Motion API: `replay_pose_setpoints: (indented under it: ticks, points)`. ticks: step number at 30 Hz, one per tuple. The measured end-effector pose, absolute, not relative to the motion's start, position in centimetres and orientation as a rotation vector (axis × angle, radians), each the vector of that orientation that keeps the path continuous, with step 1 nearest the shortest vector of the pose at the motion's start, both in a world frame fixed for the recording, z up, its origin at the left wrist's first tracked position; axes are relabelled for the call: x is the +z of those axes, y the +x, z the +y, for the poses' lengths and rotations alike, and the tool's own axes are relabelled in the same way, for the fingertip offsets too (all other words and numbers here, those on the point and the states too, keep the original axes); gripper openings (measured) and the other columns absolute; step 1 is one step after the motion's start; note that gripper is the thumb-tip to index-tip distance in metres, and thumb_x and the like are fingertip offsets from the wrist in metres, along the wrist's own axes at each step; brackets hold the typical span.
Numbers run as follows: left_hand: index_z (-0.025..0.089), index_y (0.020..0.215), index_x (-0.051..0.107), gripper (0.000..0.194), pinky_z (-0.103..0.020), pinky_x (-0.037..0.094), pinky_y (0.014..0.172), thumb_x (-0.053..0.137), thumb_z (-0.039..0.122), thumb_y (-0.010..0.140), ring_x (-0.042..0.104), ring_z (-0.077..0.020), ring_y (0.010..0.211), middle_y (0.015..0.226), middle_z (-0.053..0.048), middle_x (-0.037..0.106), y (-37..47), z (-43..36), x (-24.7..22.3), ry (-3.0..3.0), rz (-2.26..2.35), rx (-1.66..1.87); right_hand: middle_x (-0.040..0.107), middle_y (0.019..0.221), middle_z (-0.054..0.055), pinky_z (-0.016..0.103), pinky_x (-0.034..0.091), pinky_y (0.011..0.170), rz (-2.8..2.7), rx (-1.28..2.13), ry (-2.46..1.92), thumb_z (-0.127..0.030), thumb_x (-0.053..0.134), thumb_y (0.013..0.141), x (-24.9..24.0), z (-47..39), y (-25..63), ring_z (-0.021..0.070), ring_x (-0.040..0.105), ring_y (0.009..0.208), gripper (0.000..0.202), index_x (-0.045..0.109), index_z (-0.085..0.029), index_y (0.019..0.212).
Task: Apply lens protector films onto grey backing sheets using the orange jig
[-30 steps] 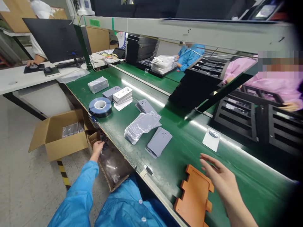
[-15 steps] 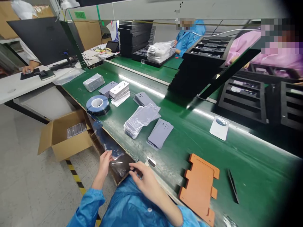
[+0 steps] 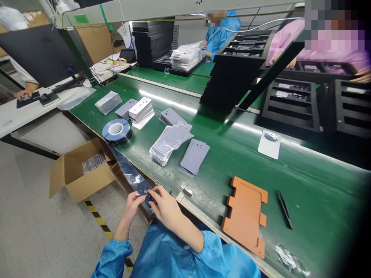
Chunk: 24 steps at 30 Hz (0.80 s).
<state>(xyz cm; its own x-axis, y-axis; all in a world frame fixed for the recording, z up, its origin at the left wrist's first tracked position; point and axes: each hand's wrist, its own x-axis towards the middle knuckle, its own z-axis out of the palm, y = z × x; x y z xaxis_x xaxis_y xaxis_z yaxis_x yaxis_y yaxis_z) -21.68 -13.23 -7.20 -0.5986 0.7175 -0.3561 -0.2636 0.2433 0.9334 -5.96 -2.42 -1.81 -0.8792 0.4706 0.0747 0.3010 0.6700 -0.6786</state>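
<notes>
A clear strip of film with dark round-holed pieces on it (image 3: 127,170) hangs from the blue roll (image 3: 111,138) over the bench edge. My left hand (image 3: 131,212) pinches the strip near its lower end. Close beside it, my right hand (image 3: 168,210) has closed its thumb and fingertips on the strip at one of the dark pieces. Whether that piece is partly lifted is too small to tell. Below the strip is a narrow brown carton (image 3: 118,172), partly hidden by film and hands.
On the green bench (image 3: 226,154) lie grey card-like sheets (image 3: 194,156), a plastic-wrapped stack (image 3: 171,141), white sheets (image 3: 141,110) and a white sheet with a dark oval (image 3: 269,144). An orange fixture (image 3: 245,216) and black tweezers (image 3: 284,209) lie right. An open cardboard box (image 3: 89,181) stands left.
My right hand has moved left to the film strip and closed its fingertips on it. My left hand still pinches the strip, now raised tauter. The view has shifted slightly.
</notes>
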Motion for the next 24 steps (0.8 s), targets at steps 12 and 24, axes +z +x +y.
replay_pose_setpoints:
  ticks: [12, 24]
  points:
    - [0.018, 0.073, 0.076, 0.038, -0.033, 0.053, 0.072, 0.076, 0.056, 0.071, 0.068, -0.0236, 0.073, 0.076, -0.009, 0.076, -22.3, -12.8, -5.8, 0.518, 1.868, 1.385, 0.061, 0.119, 0.01, 0.037, 0.061, 0.076, -2.403, 1.071, -0.616, -0.013, 0.058, 0.092, -2.6, -2.4, -4.7, 0.0186, 0.067, 0.082, 0.017, 0.069, -0.023, 0.1]
    - [0.014, 0.067, 0.076, 0.066, -0.024, 0.038, 0.041, 0.062, 0.078, 0.079, 0.066, -0.0189, 0.046, 0.068, -0.015, 0.075, -19.4, -9.9, -0.9, 0.585, 1.592, 0.965, 0.06, 0.122, 0.01, 0.031, 0.056, 0.07, -2.025, 0.952, -0.586, -0.006, 0.057, 0.093, 0.5, -0.2, 5.4, 0.0143, 0.062, 0.078, 0.027, 0.075, -0.026, 0.101]
